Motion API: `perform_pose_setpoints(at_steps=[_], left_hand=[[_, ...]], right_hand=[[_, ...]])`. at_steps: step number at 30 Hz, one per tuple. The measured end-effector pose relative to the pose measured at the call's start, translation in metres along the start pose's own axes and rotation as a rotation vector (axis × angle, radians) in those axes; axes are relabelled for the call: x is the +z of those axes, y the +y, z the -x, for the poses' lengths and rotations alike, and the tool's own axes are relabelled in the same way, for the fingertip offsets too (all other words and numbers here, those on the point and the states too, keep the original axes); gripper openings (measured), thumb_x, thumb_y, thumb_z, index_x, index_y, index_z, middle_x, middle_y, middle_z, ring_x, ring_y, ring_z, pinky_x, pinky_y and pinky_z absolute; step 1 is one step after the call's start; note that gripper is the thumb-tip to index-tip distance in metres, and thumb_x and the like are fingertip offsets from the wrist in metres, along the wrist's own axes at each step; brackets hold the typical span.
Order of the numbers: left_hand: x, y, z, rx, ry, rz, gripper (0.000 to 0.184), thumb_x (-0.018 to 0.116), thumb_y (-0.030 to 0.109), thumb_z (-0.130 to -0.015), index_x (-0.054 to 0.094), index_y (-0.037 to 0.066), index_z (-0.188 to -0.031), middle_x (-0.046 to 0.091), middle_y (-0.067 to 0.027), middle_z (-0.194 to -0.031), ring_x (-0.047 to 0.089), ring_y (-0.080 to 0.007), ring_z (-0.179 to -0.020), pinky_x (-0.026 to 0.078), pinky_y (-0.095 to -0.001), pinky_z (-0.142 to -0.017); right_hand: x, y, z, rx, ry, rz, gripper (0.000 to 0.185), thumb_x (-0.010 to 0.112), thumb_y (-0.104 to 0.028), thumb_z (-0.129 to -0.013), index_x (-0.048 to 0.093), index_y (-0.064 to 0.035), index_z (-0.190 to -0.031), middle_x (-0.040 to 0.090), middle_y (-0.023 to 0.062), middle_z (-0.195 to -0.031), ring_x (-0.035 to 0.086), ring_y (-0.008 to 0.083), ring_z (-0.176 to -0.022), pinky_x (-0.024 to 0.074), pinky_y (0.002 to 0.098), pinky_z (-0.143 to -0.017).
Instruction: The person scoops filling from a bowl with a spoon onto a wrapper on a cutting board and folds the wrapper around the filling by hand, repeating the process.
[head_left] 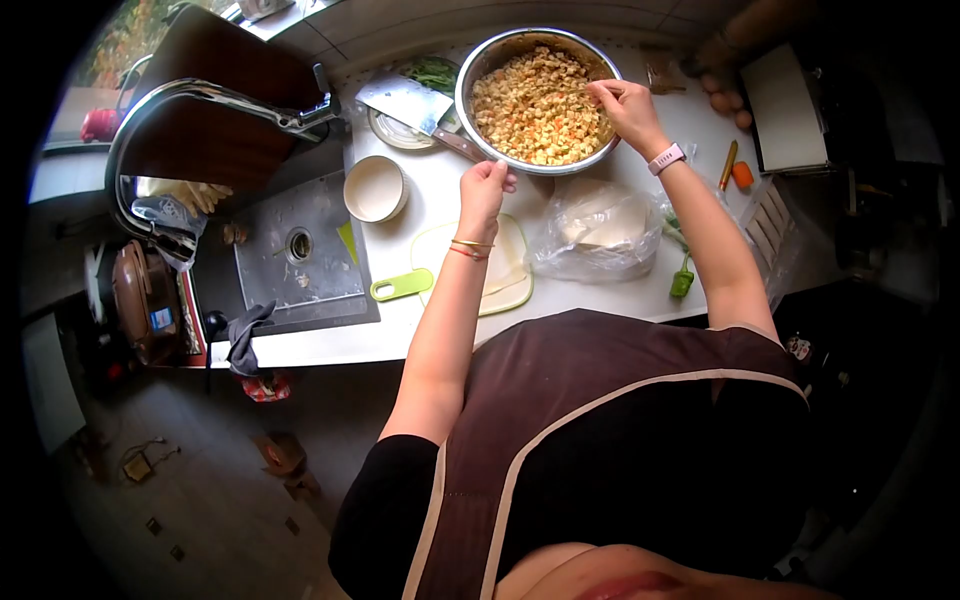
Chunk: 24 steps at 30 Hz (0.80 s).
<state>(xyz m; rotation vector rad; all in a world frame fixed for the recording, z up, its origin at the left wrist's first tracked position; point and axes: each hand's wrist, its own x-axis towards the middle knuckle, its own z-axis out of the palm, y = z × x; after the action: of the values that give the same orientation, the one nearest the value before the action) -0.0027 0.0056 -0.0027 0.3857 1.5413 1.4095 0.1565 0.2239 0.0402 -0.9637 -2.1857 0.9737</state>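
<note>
Bowl (563, 168) of chopped food (540, 105): right hand (628, 110), fingers bent, at its right edge; left hand (484, 190), curled, near its front; grips unclear.

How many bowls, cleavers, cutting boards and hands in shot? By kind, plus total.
Bowls: 2 (metal bowl, small white bowl)
Cleavers: 1 (wood-handled cleaver)
Cutting boards: 1 (green-edged cutting board)
Hands: 2 (left hand, right hand)
Total: 6
</note>
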Motion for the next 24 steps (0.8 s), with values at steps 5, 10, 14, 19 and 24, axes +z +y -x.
perform_pose_setpoints(at_steps=[5,10,14,19,24], left_hand=[[0.001,0.001,0.000,0.005,0.014,-0.012,0.021,0.055,0.023,-0.094,0.063,0.010,-0.080,0.066,0.0000,-0.074,0.057,-0.0068,-0.062,0.039,-0.0218,-0.058],[0.002,0.005,0.002,-0.019,0.058,0.037,0.020,0.058,0.015,-0.093,0.063,-0.002,-0.083,0.063,-0.0062,-0.070,0.057,-0.0123,-0.061,0.046,-0.0247,-0.060],[0.001,-0.003,0.011,0.078,0.081,-0.014,0.021,0.062,0.018,-0.092,0.062,-0.003,-0.087,0.063,-0.0048,-0.073,0.056,-0.0109,-0.065,0.047,-0.0235,-0.062],[-0.018,-0.020,0.049,0.134,0.036,-0.068,0.022,0.061,0.018,-0.092,0.061,-0.004,-0.093,0.063,-0.0045,-0.080,0.058,-0.0103,-0.071,0.048,-0.0236,-0.066],[-0.052,-0.037,0.097,0.092,0.075,-0.112,0.018,0.062,0.016,-0.091,0.062,-0.001,-0.097,0.062,-0.0033,-0.081,0.055,-0.0081,-0.070,0.045,-0.0211,-0.065]], right_hand=[[0.010,0.007,0.008,0.158,-0.034,-0.286,0.025,0.059,-0.017,-0.092,0.070,0.0056,-0.093,0.071,0.0118,-0.080,0.068,0.0143,-0.068,0.0543,0.0248,-0.063],[0.012,-0.007,0.020,0.346,-0.041,-0.542,0.025,0.057,-0.014,-0.093,0.067,0.0094,-0.094,0.069,0.0143,-0.080,0.068,0.0164,-0.067,0.0569,0.0236,-0.062],[0.010,-0.018,0.027,0.510,0.013,-0.695,0.026,0.056,-0.013,-0.094,0.065,0.0113,-0.095,0.069,0.0171,-0.080,0.069,0.0190,-0.067,0.0579,0.0244,-0.061],[-0.001,-0.019,0.037,0.547,0.053,-0.779,0.026,0.055,-0.013,-0.094,0.063,0.0117,-0.097,0.068,0.0196,-0.083,0.070,0.0213,-0.071,0.0589,0.0255,-0.063],[-0.012,-0.016,0.047,0.599,0.097,-0.836,0.025,0.052,-0.011,-0.095,0.061,0.0119,-0.101,0.068,0.0206,-0.087,0.070,0.0224,-0.077,0.0595,0.0262,-0.066]])
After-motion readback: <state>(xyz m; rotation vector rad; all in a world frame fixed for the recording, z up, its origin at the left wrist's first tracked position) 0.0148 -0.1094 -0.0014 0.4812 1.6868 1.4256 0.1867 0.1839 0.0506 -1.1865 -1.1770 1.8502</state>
